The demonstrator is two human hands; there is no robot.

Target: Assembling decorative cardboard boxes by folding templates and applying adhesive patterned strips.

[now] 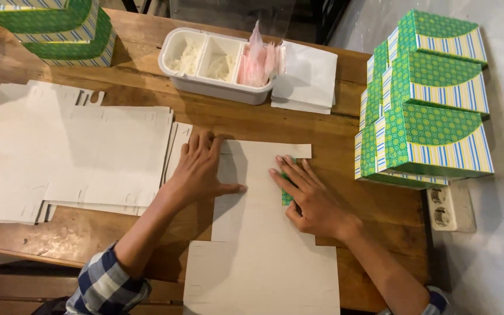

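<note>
A flat, unfolded cardboard box blank (262, 233) lies plain side up on the wooden table (374, 210). My left hand (200, 168) presses flat on its upper left part, fingers spread. On the blank's right edge, my right hand (308, 196) pushes down a folded side flap whose green patterned face (286, 197) peeks out under the fingers. Neither hand grips anything.
A pile of more flat blanks (71, 154) lies to the left. A white divided tray (214, 64) with small paper pieces and white napkins (307, 76) sits at the back. Folded green striped boxes stack at right (427, 99) and back left (59, 26). A wall socket (450, 209) is at right.
</note>
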